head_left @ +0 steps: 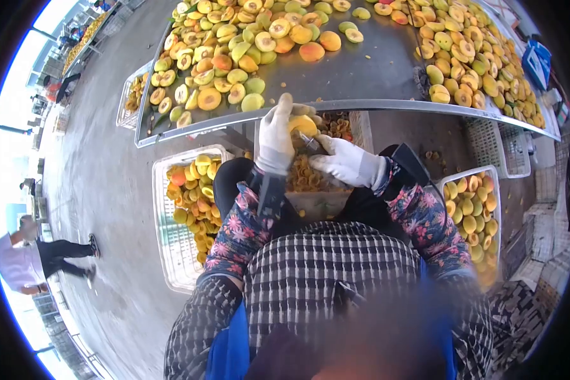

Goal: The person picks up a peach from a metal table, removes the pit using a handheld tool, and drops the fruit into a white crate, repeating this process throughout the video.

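Observation:
My left hand (277,136), in a whitish glove, holds a yellow fruit piece (304,125) just below the metal table's front edge. My right hand (348,161), gloved too, grips a small metal tool (309,142) whose tip is at the fruit. Beneath both hands is a bin of pits and scraps (307,177) between my knees. Halved and whole yellow-green fruit (234,47) lies in a heap on the metal table (380,69) in front.
A white basket of fruit (161,221) stands at my left, another (497,221) at my right. More fruit (468,57) covers the table's right part. An empty-looking crate (513,152) is beneath it. A person (22,259) walks at the far left.

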Demonstrator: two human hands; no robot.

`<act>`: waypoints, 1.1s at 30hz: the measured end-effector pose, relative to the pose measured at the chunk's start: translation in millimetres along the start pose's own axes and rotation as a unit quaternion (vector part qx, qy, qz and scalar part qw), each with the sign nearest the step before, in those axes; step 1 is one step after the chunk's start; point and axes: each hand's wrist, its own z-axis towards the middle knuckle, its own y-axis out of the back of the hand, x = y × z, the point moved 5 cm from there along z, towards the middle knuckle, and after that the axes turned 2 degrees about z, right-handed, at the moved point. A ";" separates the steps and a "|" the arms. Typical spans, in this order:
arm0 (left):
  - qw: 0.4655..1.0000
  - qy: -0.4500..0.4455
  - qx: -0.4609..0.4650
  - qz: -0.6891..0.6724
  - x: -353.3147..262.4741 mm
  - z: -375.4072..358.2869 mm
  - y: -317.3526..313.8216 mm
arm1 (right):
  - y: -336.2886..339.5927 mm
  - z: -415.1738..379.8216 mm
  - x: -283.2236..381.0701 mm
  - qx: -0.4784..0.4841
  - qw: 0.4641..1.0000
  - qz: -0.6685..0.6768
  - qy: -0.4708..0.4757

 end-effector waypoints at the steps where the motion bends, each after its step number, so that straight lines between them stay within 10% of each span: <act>1: 0.999 0.039 -0.002 -0.023 1.5 -0.4 -2.5 | -1.8 -7.1 10.8 0.018 0.997 0.059 -0.048; 5: 0.998 0.058 -0.006 -0.039 12.5 4.8 3.7 | -6.1 -8.1 1.5 -0.005 0.990 0.103 -0.097; 9: 0.999 0.023 -0.026 -0.006 12.4 7.8 9.0 | -2.9 -2.0 -11.9 -0.149 0.937 -0.297 0.110; 17: 0.982 0.137 0.006 -0.131 14.8 1.8 5.0 | -25.7 -14.7 -6.4 -0.020 0.977 0.156 -0.142; 22: 0.979 0.100 -0.039 -0.174 20.2 3.6 4.3 | -25.3 -10.5 -15.8 -0.141 0.985 -0.065 0.070; 33: 0.978 -0.023 -0.206 -0.003 -30.3 -11.6 68.8 | -16.2 -42.3 6.4 -0.035 0.978 0.203 0.018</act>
